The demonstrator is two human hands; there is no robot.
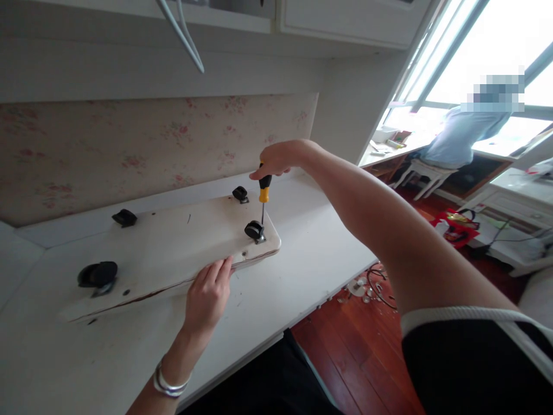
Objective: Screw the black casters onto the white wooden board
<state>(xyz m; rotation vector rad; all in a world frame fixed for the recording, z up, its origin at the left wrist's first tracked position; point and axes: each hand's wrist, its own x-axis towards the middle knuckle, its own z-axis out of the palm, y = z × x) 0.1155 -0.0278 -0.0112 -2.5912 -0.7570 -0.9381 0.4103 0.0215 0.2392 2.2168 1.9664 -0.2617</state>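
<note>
My right hand [276, 158] is closed around the handle of a black and yellow screwdriver [264, 195], held upright. Its shaft runs down beside a black caster wheel [254, 230] near the right end of a white board [181, 242]; the tip is too small to make out against the caster's metal plate. My left hand [209, 291] rests on the board's near edge with its fingers stretched out flat. Other casters stand on the board: one behind [240, 193], one at the far left [125, 218] and one at the near left [98, 275].
The board lies on a white desktop [311, 230] below a shelf and a hanging white cable [184, 37]. At the right a person [458, 135] sits on a white stool by the window. A red bag [455, 227] and scattered small items lie on the wooden floor.
</note>
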